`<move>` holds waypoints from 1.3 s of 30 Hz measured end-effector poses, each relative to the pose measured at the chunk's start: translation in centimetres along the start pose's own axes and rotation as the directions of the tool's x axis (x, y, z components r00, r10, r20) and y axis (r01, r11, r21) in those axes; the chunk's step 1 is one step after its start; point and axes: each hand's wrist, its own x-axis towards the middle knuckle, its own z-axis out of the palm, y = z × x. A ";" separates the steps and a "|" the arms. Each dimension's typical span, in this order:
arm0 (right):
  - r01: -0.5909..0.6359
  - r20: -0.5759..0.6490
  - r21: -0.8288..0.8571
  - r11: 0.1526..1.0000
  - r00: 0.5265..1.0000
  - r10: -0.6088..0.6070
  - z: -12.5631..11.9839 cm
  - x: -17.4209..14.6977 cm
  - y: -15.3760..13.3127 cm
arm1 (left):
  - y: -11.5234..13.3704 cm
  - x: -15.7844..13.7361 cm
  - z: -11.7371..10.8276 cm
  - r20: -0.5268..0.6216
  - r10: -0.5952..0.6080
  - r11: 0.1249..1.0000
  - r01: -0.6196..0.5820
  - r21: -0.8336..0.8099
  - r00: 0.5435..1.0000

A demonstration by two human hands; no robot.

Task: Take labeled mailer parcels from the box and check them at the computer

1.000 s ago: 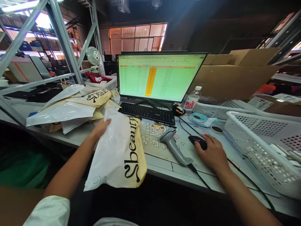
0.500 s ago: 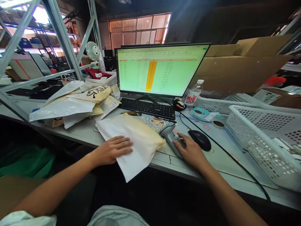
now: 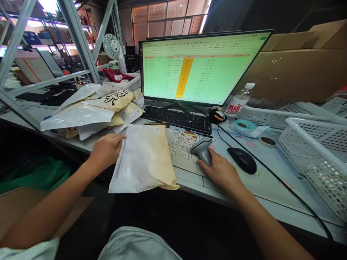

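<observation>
A heap of mailing bags (image 3: 81, 113) lies toward the left end of the bench (image 3: 188, 176), and just right of it your left hand (image 3: 107, 151) pinches the left side of a white-and-yellow bag (image 3: 146, 159) that overhangs the front edge. Near that edge, your right hand (image 3: 222, 171) curls around the grey scanner (image 3: 205, 153), left of the black mouse (image 3: 242, 160).

The left forearm (image 3: 56, 200) slants in from lower left, the left hand (image 3: 106, 150) back-up and pinched closed. The right forearm (image 3: 262, 213) reaches in from lower right, the right hand (image 3: 221, 172) palm-down in a curled grip.
</observation>
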 end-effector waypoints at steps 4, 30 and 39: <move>-0.046 0.063 -0.065 0.997 0.997 0.050 -0.6 0.2 -1.2 | 7.8 4.3 2.1 0.154 0.103 0.986 -0.079 -0.149 0.983; -0.038 -0.058 0.127 0.991 0.997 0.046 -3.0 0.2 1.2 | 4.7 -3.2 8.2 0.088 0.325 0.942 -0.315 -0.112 0.942; -0.017 -0.351 0.027 0.999 0.936 0.025 -2.8 3.6 11.2 | 9.0 -3.3 10.0 -0.001 0.173 0.953 -0.167 -0.254 0.985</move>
